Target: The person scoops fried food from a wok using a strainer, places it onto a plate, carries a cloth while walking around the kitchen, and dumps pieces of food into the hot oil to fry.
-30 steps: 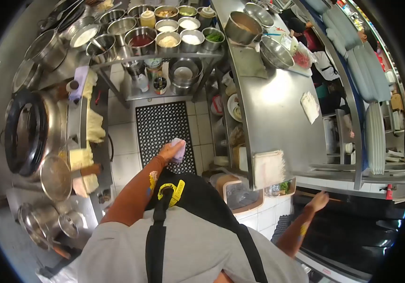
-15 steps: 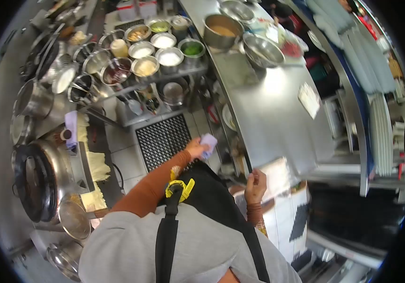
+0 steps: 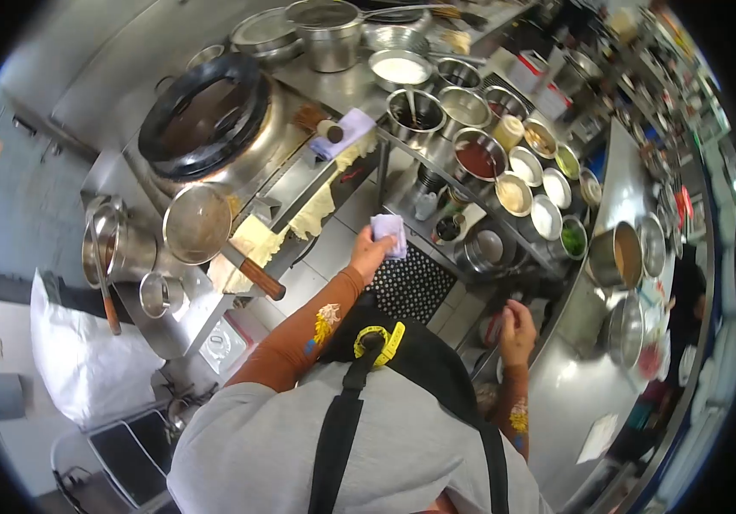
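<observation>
A folded pale lavender cloth [image 3: 390, 235] is gripped in my left hand [image 3: 371, 256], held out in front of my body above the floor. My right hand [image 3: 518, 332] hangs beside the steel counter, its fingers loosely bent and apart, with nothing visible in them. Ahead on the left, a wok [image 3: 205, 116] with a dark rim sits on the stove. Close by lie a second lavender cloth [image 3: 346, 133] and a brush [image 3: 321, 124]. A wooden-handled strainer [image 3: 198, 224] rests at the stove's front edge.
A rack to the front right carries bowls of sauces and powders, among them a red sauce bowl [image 3: 477, 158]. The steel counter [image 3: 548, 403] runs along my right, with a soup pot [image 3: 614, 257] on it. A black perforated mat [image 3: 411, 283] covers part of the floor.
My view has turned left, bringing the wok and stove toward the middle and the counter to the far right. The lavender cloth stays in my left hand.
</observation>
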### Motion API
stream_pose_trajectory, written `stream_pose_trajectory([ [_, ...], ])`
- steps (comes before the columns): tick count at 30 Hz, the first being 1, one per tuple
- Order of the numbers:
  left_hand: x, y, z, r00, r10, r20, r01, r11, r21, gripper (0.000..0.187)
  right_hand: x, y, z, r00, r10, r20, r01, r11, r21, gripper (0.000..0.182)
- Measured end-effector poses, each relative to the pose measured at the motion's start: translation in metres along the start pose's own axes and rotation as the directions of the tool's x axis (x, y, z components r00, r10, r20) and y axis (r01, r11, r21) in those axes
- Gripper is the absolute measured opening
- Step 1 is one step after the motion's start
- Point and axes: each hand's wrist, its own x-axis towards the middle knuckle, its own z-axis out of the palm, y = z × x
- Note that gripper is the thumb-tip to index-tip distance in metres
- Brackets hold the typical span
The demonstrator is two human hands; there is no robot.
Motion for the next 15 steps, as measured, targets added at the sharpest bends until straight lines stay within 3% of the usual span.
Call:
stream_pose_trajectory([
  [2, 0.005, 0.024, -0.018, 0.992, 0.021, -0.121, -0.020, 1.000, 0.014, 0.038, 0.025, -0.009, 0.029, 0.976, -0.197, 0.094, 0.208, 0.970, -0.127, 0.018],
  [4, 0.013, 0.066, -0.026, 0.972, 0.038, -0.231, -0.037, 0.999, 0.009, 0.037, 0.036, -0.033, 0.056, 0.962, -0.214, 0.171, 0.230, 0.970, -0.081, 0.018],
  [6, 0.046, 0.078, -0.068, 0.904, 0.225, -0.362, -0.073, 0.918, 0.389, 0.040, 0.043, -0.042, 0.070, 0.944, -0.218, 0.247, 0.246, 0.965, -0.090, 0.018],
  [7, 0.065, 0.085, -0.094, 0.879, 0.339, -0.336, -0.079, 0.797, 0.599, 0.044, 0.042, -0.043, 0.072, 0.937, -0.209, 0.281, 0.244, 0.965, -0.095, 0.018],
  [8, 0.065, 0.115, -0.092, 0.839, 0.401, -0.368, -0.044, 0.724, 0.688, 0.043, 0.040, -0.039, 0.071, 0.943, -0.170, 0.285, 0.211, 0.970, -0.120, 0.018],
  [9, 0.092, 0.105, -0.124, 0.821, 0.459, -0.340, -0.123, 0.723, 0.680, 0.042, 0.041, -0.035, 0.073, 0.948, -0.140, 0.286, 0.185, 0.973, -0.138, 0.018],
  [10, 0.087, 0.134, -0.111, 0.834, 0.337, -0.437, -0.056, 0.840, 0.540, 0.040, 0.042, -0.031, 0.075, 0.952, -0.112, 0.285, 0.160, 0.975, -0.151, 0.018],
  [11, 0.105, 0.125, -0.134, 0.839, 0.267, -0.474, -0.059, 0.911, 0.408, 0.038, 0.041, -0.025, 0.075, 0.956, -0.109, 0.273, 0.145, 0.983, -0.115, 0.018],
  [12, 0.120, 0.119, -0.158, 0.882, 0.228, -0.413, -0.082, 0.936, 0.343, 0.037, 0.040, -0.021, 0.075, 0.964, -0.062, 0.258, 0.097, 0.987, -0.126, 0.018],
  [14, 0.108, 0.146, -0.136, 0.842, 0.067, -0.535, 0.082, 0.965, 0.250, 0.038, 0.040, -0.014, 0.075, 0.972, 0.021, 0.235, 0.013, 0.990, -0.139, 0.018],
  [15, 0.107, 0.145, -0.134, 0.833, 0.106, -0.543, 0.167, 0.887, 0.430, 0.037, 0.039, -0.004, 0.074, 0.972, 0.006, 0.235, 0.033, 0.986, -0.163, 0.019],
])
